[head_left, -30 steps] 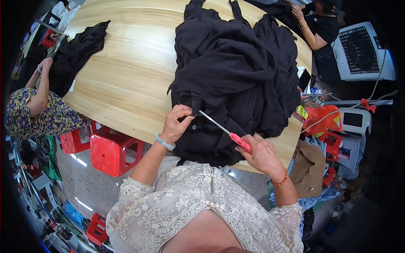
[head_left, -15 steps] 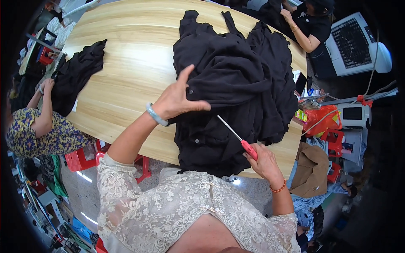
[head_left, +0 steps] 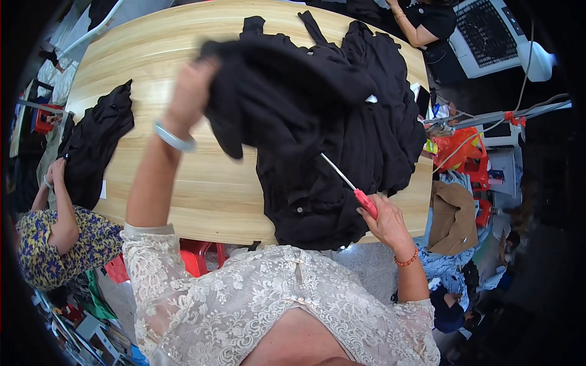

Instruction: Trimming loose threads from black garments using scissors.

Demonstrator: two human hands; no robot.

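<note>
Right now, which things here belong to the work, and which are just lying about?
In the work:
- left hand, gripping a black garment
- right hand, holding a red-handled tool
- table

Apparently just about:
- brown cloth
- red bag
- red stool

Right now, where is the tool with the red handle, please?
In the head view, the red-handled tool is right of centre, held in the right hand, pointing up-left over the black garments.

Over the pale wooden desk (head_left: pixel 201 210), the blurred left grip (head_left: pixel 192 97) holds up a black garment (head_left: pixel 274 88) beside more black clothing (head_left: pixel 387 128), while the right grip (head_left: pixel 389 226) holds a red-handled tool (head_left: pixel 362 199).
</note>
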